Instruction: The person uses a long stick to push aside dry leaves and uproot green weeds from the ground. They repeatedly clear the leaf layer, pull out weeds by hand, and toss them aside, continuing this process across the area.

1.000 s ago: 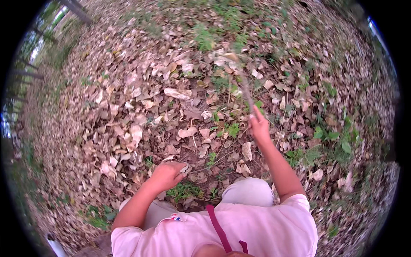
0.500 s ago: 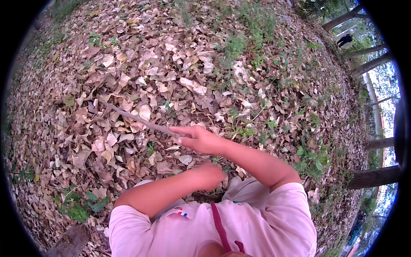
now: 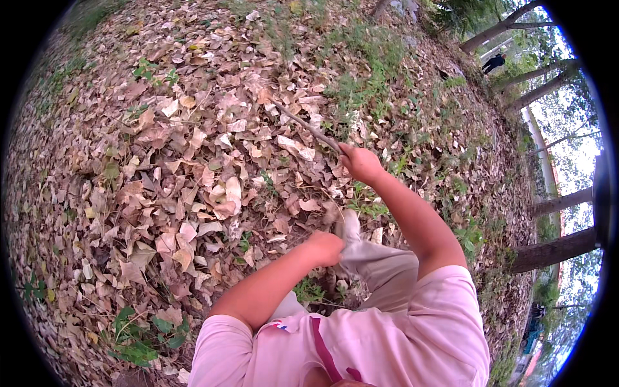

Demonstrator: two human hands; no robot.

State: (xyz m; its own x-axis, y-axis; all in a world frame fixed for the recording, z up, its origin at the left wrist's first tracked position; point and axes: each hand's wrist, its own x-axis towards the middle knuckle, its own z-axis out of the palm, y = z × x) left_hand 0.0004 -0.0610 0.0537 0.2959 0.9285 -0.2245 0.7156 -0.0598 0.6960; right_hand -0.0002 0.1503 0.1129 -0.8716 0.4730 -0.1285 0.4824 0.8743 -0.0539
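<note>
A thin brown stick (image 3: 306, 124) extends from my right hand (image 3: 362, 162), whose fingers are wrapped round its near end. The stick slants up and left over the dry leaves (image 3: 187, 200), and its far tip lies close to or on them. Nearer my body, my left hand (image 3: 326, 248) is curled closed in front of my bent knee. What it holds, if anything, is hidden by the fingers. My leg in beige trousers (image 3: 380, 264) shows between my two forearms.
Green weeds (image 3: 132, 338) grow at the lower left, with grass (image 3: 371, 61) at the far middle. Tree trunks (image 3: 554, 250) stand along the right side. A person in dark clothes (image 3: 494, 62) is far off at the upper right.
My right hand has moved away from me and to the right, swinging the stick with it. My left hand has shifted slightly, still closed, and more of my leg shows.
</note>
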